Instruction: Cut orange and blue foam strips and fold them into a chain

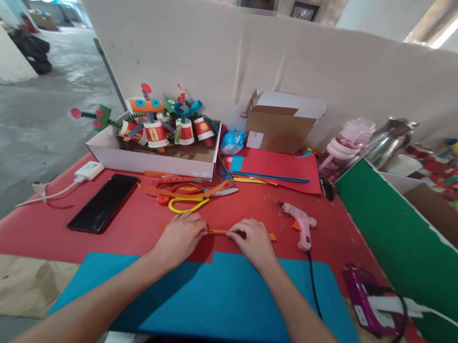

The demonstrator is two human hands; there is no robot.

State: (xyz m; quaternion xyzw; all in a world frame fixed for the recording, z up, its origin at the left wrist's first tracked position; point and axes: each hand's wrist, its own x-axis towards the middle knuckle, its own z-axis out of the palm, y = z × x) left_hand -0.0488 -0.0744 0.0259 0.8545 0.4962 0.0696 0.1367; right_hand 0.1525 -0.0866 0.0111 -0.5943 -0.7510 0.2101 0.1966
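Note:
My left hand (pixel 181 236) and my right hand (pixel 250 241) rest side by side on the red table cover (pixel 55 228), both pinching a thin orange paper strip (pixel 217 231) that lies flat between them and sticks out past each hand. A large blue foam sheet (pixel 213 297) lies just in front of my wrists. Yellow-handled scissors (pixel 187 205) and orange paper scraps (pixel 168 191) lie just beyond my left hand. A pink glue gun (pixel 301 225) lies to the right of my right hand.
A white box (pixel 151 159) of paper-cup figures stands at the back left, with a black phone (pixel 104 202) and a charger (pixel 89 170) nearby. Behind are a cardboard box (pixel 278 125), red sheets (pixel 279 166), a pink bottle (pixel 343 144), a kettle (pixel 387 141). A purple glue gun (pixel 361 299) lies right, by a green board (pixel 404 243).

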